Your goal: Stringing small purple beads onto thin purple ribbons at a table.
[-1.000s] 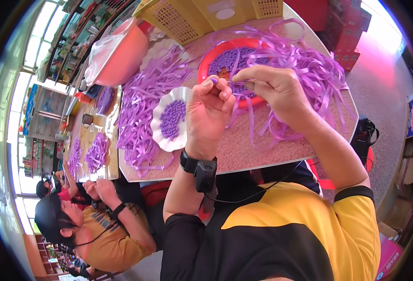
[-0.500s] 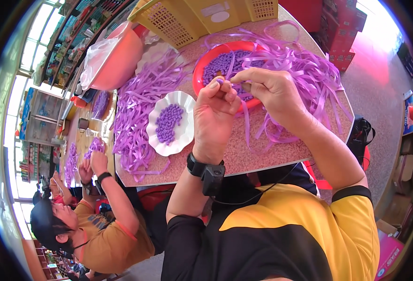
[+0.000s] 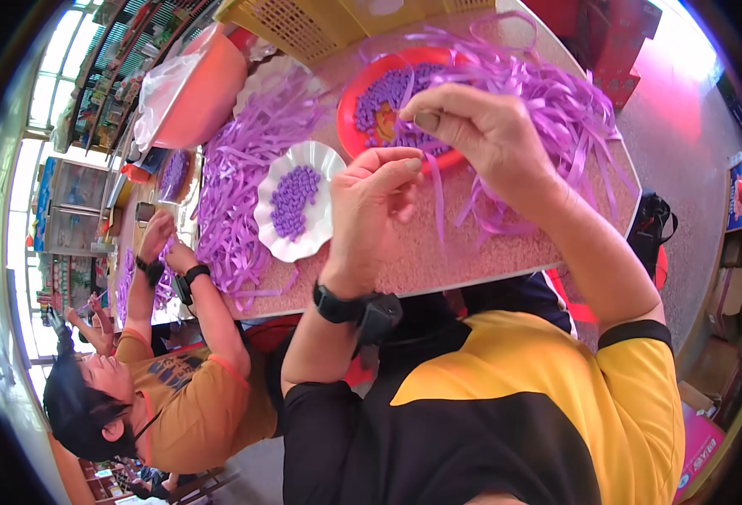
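My left hand [image 3: 371, 215] is raised over the near part of the table, thumb and forefinger pressed together; what they hold, if anything, is hidden. Above and to its right, my right hand [image 3: 493, 139] pinches a thin purple ribbon [image 3: 400, 132] at its fingertips. Another stretch of purple ribbon [image 3: 438, 206] hangs beside the left fingertips. Behind both hands lies a red plate [image 3: 347, 126] of small purple beads [image 3: 385, 91]. A white scalloped dish [image 3: 322, 172] with more purple beads [image 3: 293, 202] stands left of my left hand.
Loose purple ribbons lie in a left pile [image 3: 228, 202] and a right pile [image 3: 556, 109]. A yellow basket [image 3: 320, 29] stands at the far edge, near a pink-orange basin [image 3: 207, 88] with a plastic bag. On the left, a co-worker [image 3: 181, 396] handles purple ribbon.
My hands have moved apart, the left one downward. The purple bead that showed at my left fingertips is out of sight. The view has shifted slightly.
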Motion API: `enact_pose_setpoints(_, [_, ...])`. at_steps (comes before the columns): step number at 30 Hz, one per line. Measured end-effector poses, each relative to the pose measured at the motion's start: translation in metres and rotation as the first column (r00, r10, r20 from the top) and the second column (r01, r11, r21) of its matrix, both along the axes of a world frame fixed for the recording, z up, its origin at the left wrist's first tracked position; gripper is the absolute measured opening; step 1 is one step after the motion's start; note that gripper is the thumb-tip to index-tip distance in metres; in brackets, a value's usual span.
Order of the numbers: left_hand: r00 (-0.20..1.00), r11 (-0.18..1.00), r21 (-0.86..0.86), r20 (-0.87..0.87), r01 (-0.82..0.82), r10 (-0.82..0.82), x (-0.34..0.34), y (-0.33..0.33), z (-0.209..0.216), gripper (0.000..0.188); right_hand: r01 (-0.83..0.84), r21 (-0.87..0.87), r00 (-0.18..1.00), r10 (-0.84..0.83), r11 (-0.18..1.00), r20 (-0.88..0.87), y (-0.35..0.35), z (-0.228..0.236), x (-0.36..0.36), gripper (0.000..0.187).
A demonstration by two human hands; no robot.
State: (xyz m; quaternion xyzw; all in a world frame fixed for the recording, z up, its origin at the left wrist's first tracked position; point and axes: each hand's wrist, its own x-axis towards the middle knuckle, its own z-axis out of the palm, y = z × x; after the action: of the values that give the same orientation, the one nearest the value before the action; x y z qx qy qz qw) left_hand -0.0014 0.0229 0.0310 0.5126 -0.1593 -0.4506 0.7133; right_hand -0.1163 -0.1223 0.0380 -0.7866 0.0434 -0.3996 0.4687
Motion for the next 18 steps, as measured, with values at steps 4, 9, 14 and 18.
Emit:
enact_pose_setpoints(4, [0.676,0.965,0.25,0.725,-0.076,-0.134,0.013,0.011,-0.008,0.016,-0.024,0.094,0.999,0.022,0.995,0.029,0.002,0.003,-0.001,0.012])
enact_pose_setpoints(9, [0.053,0.875,0.37,0.926,-0.313,-0.373,0.014,0.012,-0.026,0.024,-0.054,0.149,0.996,0.065,0.987,-0.066,0.003,0.0,0.001,0.012])
enact_pose_setpoints(14, [0.24,0.983,0.165,0.96,-0.083,-0.141,0.012,0.014,-0.01,0.015,-0.229,0.384,0.934,0.313,0.894,-0.171,-0.003,-0.001,0.0,0.012])
enact_pose_setpoints(18, [0.806,0.977,0.21,0.573,0.031,-0.149,0.005,0.018,0.016,0.003,-0.331,0.414,0.846,0.461,0.848,-0.267,-0.002,-0.004,0.002,0.011])
